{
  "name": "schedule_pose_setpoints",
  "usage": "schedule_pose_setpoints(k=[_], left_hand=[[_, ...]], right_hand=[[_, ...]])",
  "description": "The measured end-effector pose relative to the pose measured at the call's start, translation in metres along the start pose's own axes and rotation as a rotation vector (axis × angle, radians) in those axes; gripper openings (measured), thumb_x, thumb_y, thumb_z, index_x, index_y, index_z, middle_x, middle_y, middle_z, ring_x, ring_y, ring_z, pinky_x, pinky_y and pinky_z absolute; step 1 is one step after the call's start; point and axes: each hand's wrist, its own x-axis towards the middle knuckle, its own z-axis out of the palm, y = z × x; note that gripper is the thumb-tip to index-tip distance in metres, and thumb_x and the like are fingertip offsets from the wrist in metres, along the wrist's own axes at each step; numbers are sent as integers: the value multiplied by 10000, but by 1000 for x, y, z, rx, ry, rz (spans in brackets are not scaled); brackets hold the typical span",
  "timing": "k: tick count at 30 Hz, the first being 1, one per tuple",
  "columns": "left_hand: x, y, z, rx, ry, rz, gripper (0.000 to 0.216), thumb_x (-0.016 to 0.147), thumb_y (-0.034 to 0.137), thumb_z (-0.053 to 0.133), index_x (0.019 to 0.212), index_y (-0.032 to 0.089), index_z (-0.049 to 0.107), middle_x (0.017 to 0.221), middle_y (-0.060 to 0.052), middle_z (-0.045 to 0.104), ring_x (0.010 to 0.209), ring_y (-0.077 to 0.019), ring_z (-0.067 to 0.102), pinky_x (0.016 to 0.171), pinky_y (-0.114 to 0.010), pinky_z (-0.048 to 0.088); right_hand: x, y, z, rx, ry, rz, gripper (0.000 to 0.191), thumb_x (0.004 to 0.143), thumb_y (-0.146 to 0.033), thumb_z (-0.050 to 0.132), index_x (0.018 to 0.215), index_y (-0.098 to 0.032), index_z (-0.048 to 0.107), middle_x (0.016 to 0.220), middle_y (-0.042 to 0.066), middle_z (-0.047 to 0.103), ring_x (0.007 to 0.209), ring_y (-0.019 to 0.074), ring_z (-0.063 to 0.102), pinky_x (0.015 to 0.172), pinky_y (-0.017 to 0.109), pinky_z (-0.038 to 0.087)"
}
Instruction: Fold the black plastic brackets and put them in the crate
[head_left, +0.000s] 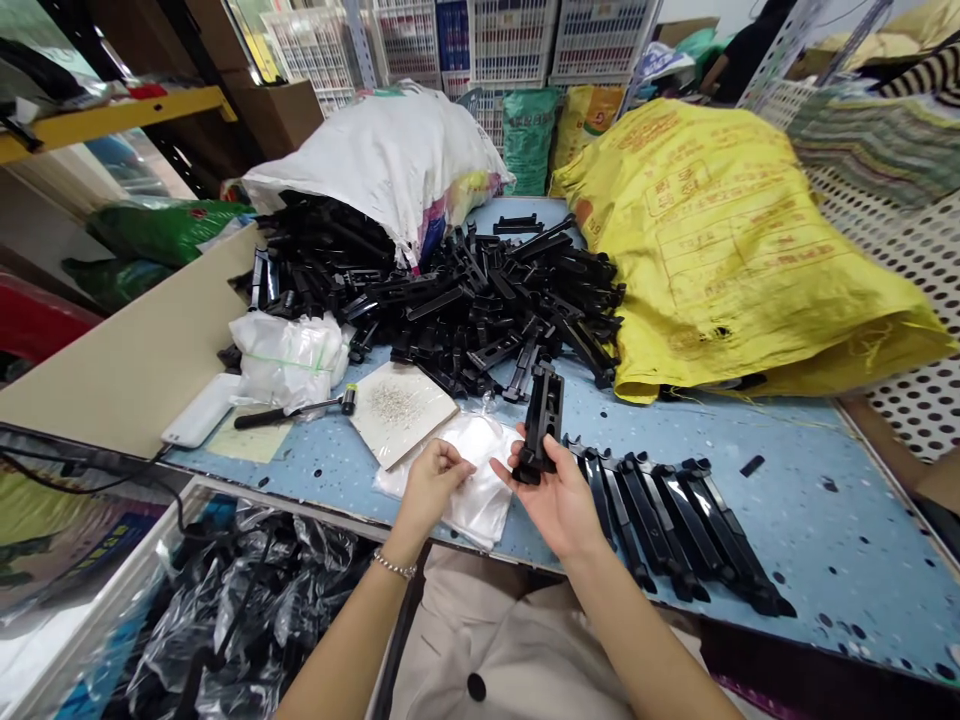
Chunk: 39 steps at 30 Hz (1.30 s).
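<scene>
One long black plastic part [553,398] held in the right hand [561,498], fingers curled round its near end. Left hand [430,484]: fingertips drawn together beside translucent white plastic bags [484,490]; cannot tell whether anything is pinched.

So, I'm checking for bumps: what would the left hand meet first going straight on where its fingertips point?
The left hand would most likely meet the right hand, which holds an elongated black plastic-looking part; depth is unclear, so it might pass above or below.
</scene>
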Motion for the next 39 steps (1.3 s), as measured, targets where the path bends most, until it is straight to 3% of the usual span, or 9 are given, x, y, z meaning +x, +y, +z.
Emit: schedule_pose_setpoints(k=[6,10,14,18,21,25,31,35,39], left_hand=[[-5,1,2,179,30,183,65,724,198,592,757,193,536,668,21,589,611,-141,579,603,-258,457],[-17,21,-8,828,-38,424,250,751,25,445,708,181,636,850,-88,647,865,-232,617,821,-374,477],[-17,41,-16,1230,-21,340,199,826,110,478,816,149,672,898,-116,649,826,-258,628,757,-386,500],[-7,38,-18,1069,-43,352,264,820,76,470,946,164,684,1000,-83,660,915,-212,641,832,-330,509],[-2,27,-22,879,-111,418,465,722,-15,465,1103,178,649,1150,-76,630,1019,-189,614,889,-306,504],[-3,18,-32,783,-137,383,624,706,-9,444,1295,178,530,1334,-115,524,789,-128,631,812,-317,544],[-33,16,-30,935,-163,547,713,745,-32,353,1429,168,370,1451,-140,407,1303,-239,453,1050,-393,440],[-50,13,-31,933,-83,559,662,821,-2,335,1452,197,331,1439,-137,421,1304,-226,465,1047,-374,449],[-63,8,-21,930,-84,633,677,839,3,330,1487,185,254,1451,-165,400,1315,-245,455,1024,-382,473]], right_hand=[[2,8,-5,-100,58,26,285,736,-391,729,935,-190,689,790,8,679,705,138,610,756,328,555],[14,24,-14,-162,94,-19,277,698,-410,765,832,-180,691,796,14,690,742,141,618,723,282,540],[9,25,-17,-263,119,-49,299,697,-421,771,818,-162,685,809,20,689,752,134,614,710,245,524],[-25,6,-23,-227,-27,37,332,768,-442,713,961,-175,668,861,33,674,752,150,607,705,304,551],[-53,-1,-33,-167,-195,283,400,841,-501,606,1026,-149,647,773,42,640,621,134,572,536,268,532],[-62,15,-41,-222,-8,458,413,851,-532,576,906,-126,633,732,31,605,540,91,529,473,220,504],[-55,21,-39,-800,-109,279,458,827,-610,545,952,-174,608,704,-10,570,476,95,521,397,210,426],[-55,7,-39,-1238,-96,81,474,897,-564,437,1168,-198,569,686,-12,610,464,117,536,477,247,434],[-52,8,-38,-1373,-83,-65,440,888,-514,467,1177,-198,570,1037,87,665,867,231,639,762,343,484]])
